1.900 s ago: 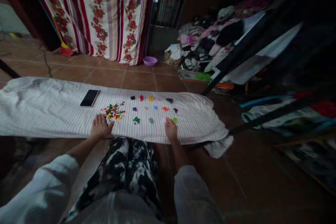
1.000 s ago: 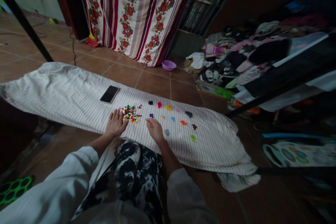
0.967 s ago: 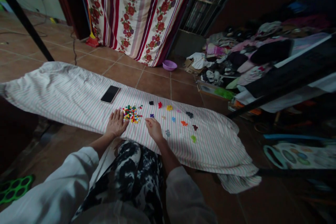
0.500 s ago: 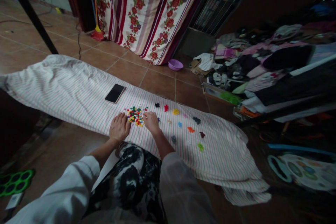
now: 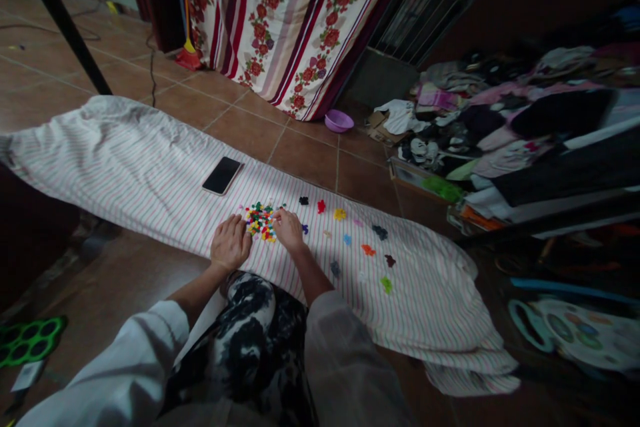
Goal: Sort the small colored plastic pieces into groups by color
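Pieces (image 5: pixel 259 219) dot striped cloth (image 5: pixel 150 170) above tiled floor (image 5: pixel 305 155).

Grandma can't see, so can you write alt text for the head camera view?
A person's right hand is at a pile of tiny colourful pieces, the left hand resting beside it on striped cloth. Single-colour piles sit to the right, a phone to the left.
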`<state>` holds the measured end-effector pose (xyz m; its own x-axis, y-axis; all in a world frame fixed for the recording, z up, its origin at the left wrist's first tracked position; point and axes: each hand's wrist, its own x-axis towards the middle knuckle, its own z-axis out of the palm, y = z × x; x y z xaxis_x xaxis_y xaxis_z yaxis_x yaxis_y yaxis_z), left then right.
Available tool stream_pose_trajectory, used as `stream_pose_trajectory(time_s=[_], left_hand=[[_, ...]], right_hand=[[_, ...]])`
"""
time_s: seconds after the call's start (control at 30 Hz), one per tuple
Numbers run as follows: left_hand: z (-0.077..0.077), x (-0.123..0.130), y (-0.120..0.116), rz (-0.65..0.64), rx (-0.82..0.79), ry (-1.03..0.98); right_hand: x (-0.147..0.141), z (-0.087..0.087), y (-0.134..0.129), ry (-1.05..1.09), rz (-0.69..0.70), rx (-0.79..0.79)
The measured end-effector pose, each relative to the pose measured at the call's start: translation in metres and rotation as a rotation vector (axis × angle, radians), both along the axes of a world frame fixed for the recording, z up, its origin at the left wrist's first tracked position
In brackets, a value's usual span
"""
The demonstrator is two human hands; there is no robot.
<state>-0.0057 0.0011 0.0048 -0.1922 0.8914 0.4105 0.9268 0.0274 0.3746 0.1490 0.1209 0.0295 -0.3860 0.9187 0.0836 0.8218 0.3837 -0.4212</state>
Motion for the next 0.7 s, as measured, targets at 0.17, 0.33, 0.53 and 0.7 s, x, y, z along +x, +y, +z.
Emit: stream_pose_trajectory(time_s=[0.17,0.33,0.53,0.7], left_hand=[[0.000,0.000,0.000,-0.004,-0.011,0.013],[-0.001,0.000,0.001,-0.001,0.001,0.037],[-0.001,-0.001,0.001,0.002,-0.013,0.031],[0.001,0.000,0.000,0.013,-0.033,0.027]], right_hand=[[0.000,0.003,-0.002,0.011,-0.011,0.021],[0.004,0.004,-0.005,0.052,0.015,0.065],[0.013,0.002,-0.011,0.097,-0.004,0.058],[0.023,0.003,-0.019,0.102,-0.072,0.055]])
